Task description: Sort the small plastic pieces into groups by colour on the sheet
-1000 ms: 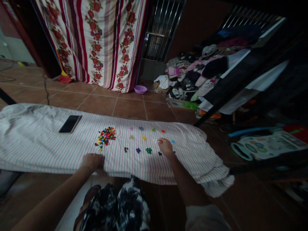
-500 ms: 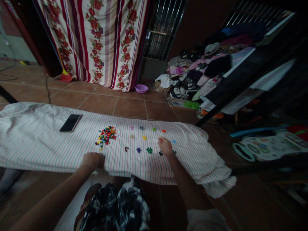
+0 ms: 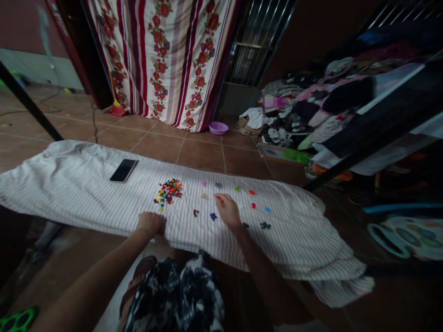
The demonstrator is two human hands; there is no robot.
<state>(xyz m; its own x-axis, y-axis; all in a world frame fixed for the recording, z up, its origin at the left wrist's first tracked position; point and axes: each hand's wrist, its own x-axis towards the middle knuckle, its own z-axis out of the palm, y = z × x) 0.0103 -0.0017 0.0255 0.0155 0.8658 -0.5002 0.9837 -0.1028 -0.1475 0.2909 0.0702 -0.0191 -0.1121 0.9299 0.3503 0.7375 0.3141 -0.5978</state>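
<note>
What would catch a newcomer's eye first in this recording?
Probably the multicoloured heap of small pieces on the striped cloth, to the right of the phone. Next come the red-flowered curtain hanging behind and the small single-colour clusters around the right hand.

Left forearm (image 3: 104, 263): slants toward 1 o'clock.
Left hand (image 3: 150, 223): 8 o'clock of centre, back up, fingers curled under, tips hidden.
Right forearm (image 3: 261, 272): slants toward 11 o'clock.
Right hand (image 3: 227, 210): 6 o'clock, fingertips pinched.
</note>
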